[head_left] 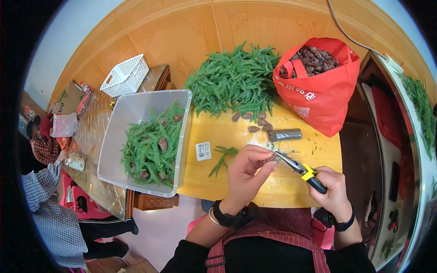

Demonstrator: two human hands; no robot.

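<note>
My left hand is pinched around a small brown pine cone, mostly hidden by the fingertips. My right hand is wrapped round the black-and-yellow handles of a pair of pliers. The jaws of the pliers reach left to the pine cone at my left fingertips, and thin dark strands stick out there. Just beyond my hands lies a dark oblong bundle beside several loose pine cones. A green artificial pine sprig rests on the yellow table left of my left hand.
A clear plastic bin at left holds green sprigs with pine cones. More greenery is heaped at the back, beside a red bag full of pine cones. A white label lies nearby. At far left another person's checked sleeve shows.
</note>
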